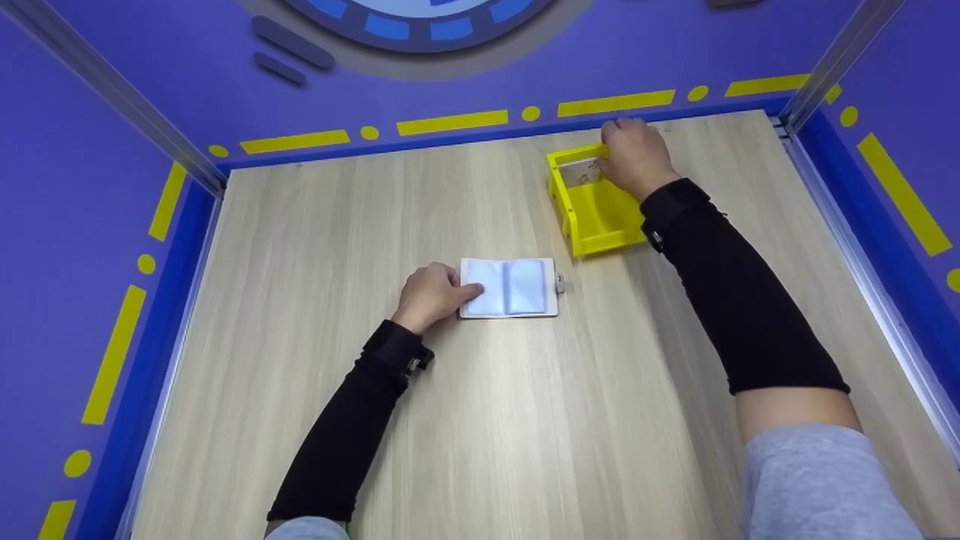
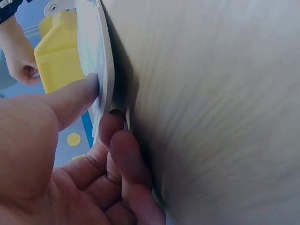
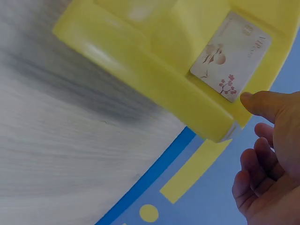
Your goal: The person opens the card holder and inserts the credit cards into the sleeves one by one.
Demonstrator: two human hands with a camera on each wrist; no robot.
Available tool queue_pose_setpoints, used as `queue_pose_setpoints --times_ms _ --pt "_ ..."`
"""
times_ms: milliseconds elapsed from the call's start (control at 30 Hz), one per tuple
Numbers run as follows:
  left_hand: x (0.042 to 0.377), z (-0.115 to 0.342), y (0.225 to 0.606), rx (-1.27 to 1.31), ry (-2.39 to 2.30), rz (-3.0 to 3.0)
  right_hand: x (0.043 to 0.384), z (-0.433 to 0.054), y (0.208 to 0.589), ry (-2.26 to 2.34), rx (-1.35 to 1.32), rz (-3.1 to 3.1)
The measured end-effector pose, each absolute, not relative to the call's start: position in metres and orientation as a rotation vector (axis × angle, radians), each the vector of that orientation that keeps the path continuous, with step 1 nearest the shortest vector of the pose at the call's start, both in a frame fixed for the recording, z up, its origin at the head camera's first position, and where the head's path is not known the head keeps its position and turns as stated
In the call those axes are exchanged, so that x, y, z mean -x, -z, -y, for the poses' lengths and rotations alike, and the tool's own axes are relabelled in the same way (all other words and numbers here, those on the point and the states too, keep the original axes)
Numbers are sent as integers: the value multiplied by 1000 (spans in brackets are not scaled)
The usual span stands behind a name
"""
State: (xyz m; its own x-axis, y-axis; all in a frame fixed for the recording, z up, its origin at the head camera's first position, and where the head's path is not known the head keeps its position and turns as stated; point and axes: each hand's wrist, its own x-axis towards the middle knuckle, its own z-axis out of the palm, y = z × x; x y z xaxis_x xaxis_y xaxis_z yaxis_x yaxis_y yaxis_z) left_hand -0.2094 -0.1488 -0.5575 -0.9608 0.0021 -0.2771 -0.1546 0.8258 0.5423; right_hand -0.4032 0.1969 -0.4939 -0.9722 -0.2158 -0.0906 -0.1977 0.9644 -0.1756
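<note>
A small card holder [image 1: 525,287] lies opened flat on the table, its two clear sleeves facing up and a metal snap tab at its right edge. My left hand [image 1: 433,295] pinches its left edge, thumb on the sleeve and curled fingers under the cover [image 2: 108,65]. Farther back is a yellow bin [image 1: 607,240]. A white card [image 3: 230,55] with flower print and "VIP" lettering stands against the bin's back wall inside. My right hand [image 1: 637,156] is at the bin's back rim, thumb [image 3: 262,104] close by the card's edge and loosely curled fingers outside the wall.
The wood-grain table [image 1: 337,225] is bordered by blue-purple panels [image 1: 90,187] with yellow dashes at the back and both sides. Metal posts [image 1: 832,67] rise at the back corners.
</note>
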Motion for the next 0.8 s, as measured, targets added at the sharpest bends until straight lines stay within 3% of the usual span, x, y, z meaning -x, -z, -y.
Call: queue_pose_setpoints --times_ms 800 --pt "210 151 559 143 -867 -2732 420 -185 505 124 271 -2975"
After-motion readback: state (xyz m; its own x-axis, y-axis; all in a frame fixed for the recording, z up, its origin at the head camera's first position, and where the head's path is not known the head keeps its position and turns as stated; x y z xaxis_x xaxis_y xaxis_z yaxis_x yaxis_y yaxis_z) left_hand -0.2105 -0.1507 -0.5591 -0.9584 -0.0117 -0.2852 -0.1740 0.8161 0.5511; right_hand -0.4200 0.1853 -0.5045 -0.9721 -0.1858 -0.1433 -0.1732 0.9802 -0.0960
